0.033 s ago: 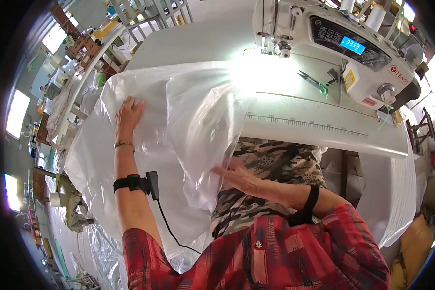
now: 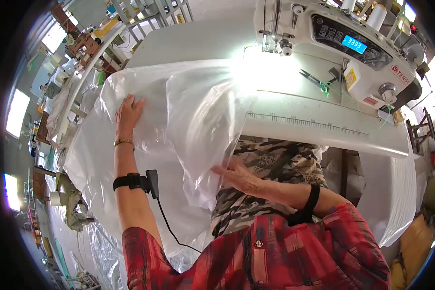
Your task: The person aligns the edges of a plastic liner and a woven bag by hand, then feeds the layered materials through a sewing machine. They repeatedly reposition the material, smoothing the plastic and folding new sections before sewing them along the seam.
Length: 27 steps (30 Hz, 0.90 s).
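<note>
A large, translucent white plastic sheet (image 2: 147, 140) spreads over the left of the sewing table and hangs down in front of me. Its upper right corner reaches the brightly lit area below the sewing machine head (image 2: 278, 41). My left hand (image 2: 129, 115) lies on the sheet near its left side, fingers stretched out, open. At the sheet's right edge, above my lap, is my right hand (image 2: 239, 176). One digit points left against the plastic, while the other fingers are blurred and partly hidden, so its grip is unclear. Glare hides the needle area.
The machine's control panel (image 2: 354, 44) is lit. Dark thread snips (image 2: 314, 79) with green thread lie on the table right of the glare. A ruler scale (image 2: 304, 122) runs along the table front. White sheets (image 2: 389, 193) hang at the right. A cable (image 2: 169, 227) trails from my left forearm strap.
</note>
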Each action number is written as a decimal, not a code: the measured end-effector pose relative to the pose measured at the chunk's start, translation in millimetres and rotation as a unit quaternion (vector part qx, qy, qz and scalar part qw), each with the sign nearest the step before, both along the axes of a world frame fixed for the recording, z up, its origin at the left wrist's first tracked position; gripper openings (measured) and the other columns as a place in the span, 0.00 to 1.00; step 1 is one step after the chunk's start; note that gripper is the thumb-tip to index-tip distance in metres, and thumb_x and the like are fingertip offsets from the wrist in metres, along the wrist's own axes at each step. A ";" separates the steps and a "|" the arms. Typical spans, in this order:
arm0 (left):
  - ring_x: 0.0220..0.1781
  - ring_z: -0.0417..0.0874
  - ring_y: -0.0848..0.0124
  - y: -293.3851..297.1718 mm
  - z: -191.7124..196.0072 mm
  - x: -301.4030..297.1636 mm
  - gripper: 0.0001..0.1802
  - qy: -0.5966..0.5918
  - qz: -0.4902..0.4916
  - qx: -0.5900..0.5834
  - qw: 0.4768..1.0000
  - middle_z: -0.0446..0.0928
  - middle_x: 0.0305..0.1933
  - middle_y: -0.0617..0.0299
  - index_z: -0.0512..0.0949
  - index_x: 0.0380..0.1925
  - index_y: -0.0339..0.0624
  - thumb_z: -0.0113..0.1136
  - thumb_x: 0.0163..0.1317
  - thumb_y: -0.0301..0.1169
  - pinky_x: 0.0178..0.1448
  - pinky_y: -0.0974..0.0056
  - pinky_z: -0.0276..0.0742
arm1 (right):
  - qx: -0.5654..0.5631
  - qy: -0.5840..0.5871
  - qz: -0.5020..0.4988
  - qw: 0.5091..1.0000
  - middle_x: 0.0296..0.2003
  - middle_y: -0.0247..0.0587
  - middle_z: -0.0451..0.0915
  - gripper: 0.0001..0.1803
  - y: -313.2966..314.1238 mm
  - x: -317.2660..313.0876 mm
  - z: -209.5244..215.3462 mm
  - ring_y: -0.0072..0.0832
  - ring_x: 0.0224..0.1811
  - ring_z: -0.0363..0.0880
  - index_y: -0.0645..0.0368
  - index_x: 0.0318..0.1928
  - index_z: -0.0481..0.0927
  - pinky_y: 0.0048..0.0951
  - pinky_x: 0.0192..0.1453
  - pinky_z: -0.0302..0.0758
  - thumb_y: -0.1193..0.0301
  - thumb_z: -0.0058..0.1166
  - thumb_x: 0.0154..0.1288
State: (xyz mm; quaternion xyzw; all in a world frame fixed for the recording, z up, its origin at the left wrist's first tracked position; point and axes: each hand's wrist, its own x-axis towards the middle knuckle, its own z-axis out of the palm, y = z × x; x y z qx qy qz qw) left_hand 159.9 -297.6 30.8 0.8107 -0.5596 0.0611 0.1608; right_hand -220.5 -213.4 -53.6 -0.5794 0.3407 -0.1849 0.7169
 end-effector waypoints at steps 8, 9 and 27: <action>0.69 0.70 0.56 -6.5 -16.1 16.4 0.37 -0.032 -0.001 -0.014 0.999 0.69 0.69 0.53 0.71 0.63 0.38 0.51 0.66 0.57 0.69 0.52 0.65 | -0.172 0.119 -0.117 0.971 0.22 0.43 0.79 0.27 0.1 -14.1 4.1 0.29 0.26 0.78 0.68 0.33 0.81 0.36 0.32 0.71 0.51 0.54 0.66; 0.70 0.69 0.57 -6.3 -16.5 17.9 0.37 -0.035 -0.001 -0.007 0.999 0.68 0.70 0.54 0.71 0.64 0.39 0.50 0.66 0.58 0.69 0.51 0.64 | -0.171 0.100 -0.113 0.974 0.22 0.43 0.79 0.27 1.6 -14.6 7.8 0.29 0.26 0.78 0.68 0.33 0.81 0.36 0.32 0.71 0.51 0.54 0.66; 0.73 0.65 0.58 -6.3 -20.5 18.5 0.38 -0.020 0.012 -0.013 1.000 0.66 0.72 0.53 0.70 0.65 0.40 0.50 0.66 0.58 0.73 0.52 0.58 | -0.069 0.094 -0.047 0.992 0.16 0.38 0.79 0.22 -36.3 17.1 21.0 0.27 0.19 0.78 0.67 0.26 0.83 0.32 0.30 0.76 0.59 0.55 0.67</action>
